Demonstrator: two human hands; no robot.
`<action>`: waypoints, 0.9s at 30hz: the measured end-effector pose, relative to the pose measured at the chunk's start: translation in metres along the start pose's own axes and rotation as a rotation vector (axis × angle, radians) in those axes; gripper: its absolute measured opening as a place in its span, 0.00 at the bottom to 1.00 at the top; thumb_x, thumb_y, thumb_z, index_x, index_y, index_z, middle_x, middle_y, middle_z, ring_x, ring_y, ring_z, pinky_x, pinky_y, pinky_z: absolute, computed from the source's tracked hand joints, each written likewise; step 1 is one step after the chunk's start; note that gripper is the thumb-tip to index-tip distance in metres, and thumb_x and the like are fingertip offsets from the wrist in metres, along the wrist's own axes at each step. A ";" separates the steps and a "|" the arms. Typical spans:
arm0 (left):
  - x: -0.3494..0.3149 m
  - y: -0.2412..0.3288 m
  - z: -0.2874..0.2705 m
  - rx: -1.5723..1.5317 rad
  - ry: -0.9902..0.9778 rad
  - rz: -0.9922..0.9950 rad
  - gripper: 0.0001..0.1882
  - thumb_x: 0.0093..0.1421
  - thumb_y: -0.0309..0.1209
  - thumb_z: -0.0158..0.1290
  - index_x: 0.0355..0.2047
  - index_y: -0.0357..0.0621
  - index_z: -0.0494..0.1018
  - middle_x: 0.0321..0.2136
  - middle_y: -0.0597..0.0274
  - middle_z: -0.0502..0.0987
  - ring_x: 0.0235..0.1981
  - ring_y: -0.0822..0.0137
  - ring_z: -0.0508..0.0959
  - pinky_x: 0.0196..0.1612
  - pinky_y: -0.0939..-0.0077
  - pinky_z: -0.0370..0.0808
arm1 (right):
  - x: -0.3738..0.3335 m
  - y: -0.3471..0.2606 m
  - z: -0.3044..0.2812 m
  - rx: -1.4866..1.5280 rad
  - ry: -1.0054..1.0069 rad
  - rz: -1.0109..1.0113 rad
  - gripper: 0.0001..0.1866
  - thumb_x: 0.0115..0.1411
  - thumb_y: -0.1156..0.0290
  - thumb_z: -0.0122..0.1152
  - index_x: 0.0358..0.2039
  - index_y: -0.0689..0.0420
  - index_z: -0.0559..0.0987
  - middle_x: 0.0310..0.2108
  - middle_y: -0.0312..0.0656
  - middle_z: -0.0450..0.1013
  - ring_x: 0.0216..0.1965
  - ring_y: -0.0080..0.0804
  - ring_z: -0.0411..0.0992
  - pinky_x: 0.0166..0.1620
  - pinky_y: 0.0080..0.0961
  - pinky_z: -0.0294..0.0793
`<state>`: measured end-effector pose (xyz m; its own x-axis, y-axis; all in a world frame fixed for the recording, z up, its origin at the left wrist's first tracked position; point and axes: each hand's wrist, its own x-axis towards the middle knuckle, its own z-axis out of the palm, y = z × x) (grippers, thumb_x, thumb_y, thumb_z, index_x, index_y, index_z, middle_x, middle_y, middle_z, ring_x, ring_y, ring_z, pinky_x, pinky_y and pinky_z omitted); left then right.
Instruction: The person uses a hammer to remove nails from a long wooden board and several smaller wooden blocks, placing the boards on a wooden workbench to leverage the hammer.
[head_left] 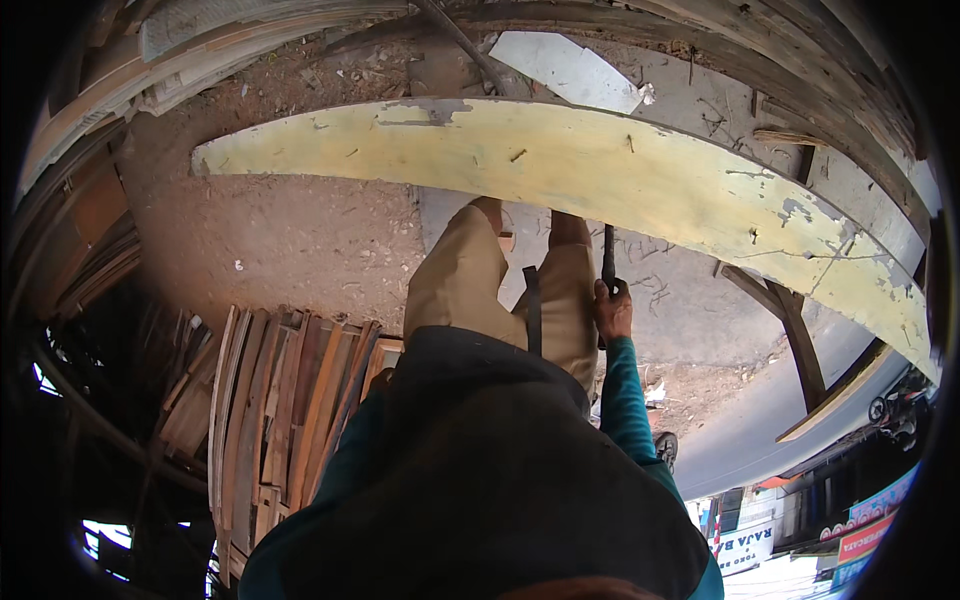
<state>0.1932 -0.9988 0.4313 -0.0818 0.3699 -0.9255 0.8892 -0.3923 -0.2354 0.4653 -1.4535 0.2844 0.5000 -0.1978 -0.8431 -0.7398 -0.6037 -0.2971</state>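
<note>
A long board [560,150] painted pale yellow, its paint flaking to grey, spans the view in front of my legs. Several bent nails stick out of its face. My right hand [613,308] is wrapped round a dark, bar-like tool [609,255] beside my right thigh. The tool's far end goes out of sight at the board's near edge, so I cannot tell its exact kind. Only a sliver of my left hand [381,381] shows at my left side, close to the stacked wood; its fingers are hidden.
Stacked wooden planks [285,400] stand at my left, and more timber [220,50] lies along the far side. A wooden post [800,345] rises under the board's right part. Loose nails lie on the concrete [655,280]. A white sheet [568,68] lies beyond the board.
</note>
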 end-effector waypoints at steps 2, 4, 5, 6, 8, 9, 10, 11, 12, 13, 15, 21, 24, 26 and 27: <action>0.038 0.010 -0.013 0.166 0.077 0.147 0.22 0.66 0.45 0.50 0.46 0.39 0.78 0.41 0.53 0.81 0.41 0.62 0.81 0.44 0.65 0.78 | -0.002 -0.015 0.013 -0.064 0.010 -0.053 0.27 0.64 0.52 0.56 0.48 0.67 0.73 0.34 0.57 0.78 0.38 0.52 0.77 0.43 0.42 0.74; 0.035 0.103 -0.050 -0.440 0.052 -0.027 0.21 0.64 0.45 0.54 0.47 0.40 0.76 0.41 0.53 0.81 0.43 0.63 0.80 0.46 0.67 0.77 | -0.007 -0.015 0.026 -0.076 0.005 -0.088 0.27 0.64 0.53 0.57 0.48 0.68 0.73 0.38 0.61 0.77 0.43 0.58 0.76 0.46 0.43 0.73; 0.057 0.096 -0.056 -0.639 0.144 0.033 0.22 0.64 0.45 0.55 0.45 0.36 0.74 0.38 0.54 0.81 0.37 0.61 0.81 0.40 0.66 0.80 | -0.021 -0.025 0.027 -0.076 -0.009 -0.075 0.27 0.64 0.53 0.57 0.48 0.68 0.73 0.38 0.61 0.77 0.43 0.58 0.76 0.46 0.43 0.73; 0.078 0.110 -0.066 -0.730 0.121 0.069 0.20 0.65 0.43 0.55 0.45 0.37 0.74 0.37 0.55 0.81 0.37 0.63 0.81 0.40 0.68 0.79 | -0.031 -0.033 0.026 -0.098 0.019 -0.112 0.22 0.65 0.58 0.56 0.48 0.66 0.72 0.39 0.63 0.76 0.44 0.61 0.74 0.47 0.45 0.72; 0.132 0.139 -0.076 -0.712 0.177 0.250 0.17 0.64 0.40 0.56 0.44 0.39 0.74 0.36 0.57 0.81 0.37 0.65 0.80 0.40 0.70 0.79 | -0.036 -0.023 0.048 -0.174 0.146 -0.274 0.20 0.66 0.60 0.56 0.47 0.67 0.71 0.34 0.61 0.76 0.36 0.57 0.76 0.40 0.43 0.74; 0.162 0.149 -0.078 -0.597 0.255 0.397 0.15 0.64 0.38 0.56 0.45 0.40 0.74 0.36 0.57 0.81 0.36 0.65 0.80 0.40 0.70 0.78 | -0.034 -0.022 0.057 -0.170 0.154 -0.270 0.20 0.66 0.60 0.56 0.47 0.67 0.71 0.34 0.61 0.76 0.36 0.57 0.76 0.40 0.43 0.74; 0.176 0.170 -0.086 -0.443 0.363 0.482 0.15 0.64 0.39 0.57 0.45 0.41 0.74 0.36 0.57 0.81 0.37 0.65 0.81 0.40 0.69 0.78 | -0.038 -0.029 0.068 -0.033 0.084 -0.066 0.24 0.65 0.55 0.57 0.47 0.66 0.72 0.31 0.53 0.76 0.30 0.46 0.75 0.35 0.37 0.73; 0.174 0.195 -0.093 -0.285 0.465 0.561 0.15 0.64 0.39 0.57 0.45 0.42 0.75 0.36 0.56 0.81 0.37 0.64 0.81 0.41 0.69 0.78 | -0.049 -0.040 0.079 0.105 0.008 0.143 0.28 0.65 0.50 0.59 0.48 0.66 0.73 0.28 0.46 0.75 0.25 0.34 0.73 0.30 0.31 0.73; 0.165 0.217 -0.103 -0.274 0.437 0.576 0.16 0.64 0.40 0.57 0.45 0.42 0.75 0.36 0.55 0.81 0.38 0.63 0.81 0.42 0.68 0.78 | -0.065 -0.059 0.087 0.238 0.043 0.226 0.28 0.65 0.49 0.59 0.47 0.64 0.74 0.25 0.40 0.72 0.23 0.27 0.70 0.27 0.27 0.70; 0.163 0.233 -0.110 -0.261 0.413 0.599 0.17 0.64 0.40 0.57 0.45 0.42 0.75 0.37 0.53 0.81 0.39 0.62 0.82 0.43 0.67 0.78 | -0.076 -0.077 0.095 0.378 0.085 0.304 0.27 0.65 0.48 0.59 0.45 0.63 0.75 0.22 0.35 0.69 0.21 0.20 0.66 0.24 0.23 0.67; 0.178 0.235 -0.102 -0.204 0.363 0.650 0.17 0.64 0.40 0.57 0.46 0.42 0.75 0.37 0.53 0.81 0.40 0.61 0.82 0.44 0.67 0.78 | -0.081 -0.084 0.112 0.483 0.088 0.348 0.26 0.64 0.48 0.60 0.44 0.62 0.75 0.21 0.34 0.69 0.20 0.20 0.67 0.25 0.20 0.67; 0.185 0.202 -0.096 -0.043 0.116 0.648 0.18 0.63 0.40 0.57 0.46 0.41 0.74 0.37 0.51 0.81 0.39 0.62 0.82 0.44 0.67 0.78 | -0.104 -0.083 0.178 0.835 0.130 0.306 0.21 0.67 0.61 0.56 0.53 0.64 0.74 0.27 0.38 0.73 0.21 0.22 0.70 0.25 0.20 0.73; 0.201 0.203 -0.064 0.026 0.111 0.744 0.18 0.62 0.40 0.58 0.45 0.40 0.74 0.36 0.51 0.80 0.39 0.62 0.81 0.43 0.68 0.78 | -0.114 -0.045 0.196 0.800 0.114 0.393 0.24 0.67 0.61 0.56 0.56 0.65 0.71 0.29 0.40 0.75 0.24 0.22 0.72 0.26 0.19 0.73; 0.209 0.208 -0.027 0.084 0.048 0.774 0.17 0.61 0.39 0.59 0.44 0.39 0.75 0.35 0.51 0.80 0.38 0.58 0.80 0.43 0.67 0.77 | -0.105 -0.010 0.207 0.764 0.108 0.390 0.26 0.66 0.59 0.57 0.57 0.66 0.70 0.29 0.40 0.75 0.24 0.22 0.72 0.25 0.19 0.72; 0.212 0.213 -0.005 0.098 0.052 0.775 0.17 0.61 0.39 0.59 0.44 0.39 0.75 0.35 0.51 0.80 0.38 0.58 0.80 0.43 0.67 0.77 | -0.100 0.011 0.214 0.769 0.096 0.385 0.27 0.66 0.59 0.58 0.57 0.66 0.69 0.28 0.40 0.75 0.23 0.21 0.71 0.25 0.19 0.72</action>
<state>0.3672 -0.9999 0.1867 0.5696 -0.0022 -0.8219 0.6397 -0.6267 0.4450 0.3106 -1.2753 0.2689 0.1624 -0.3664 -0.9162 -0.9473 0.2020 -0.2487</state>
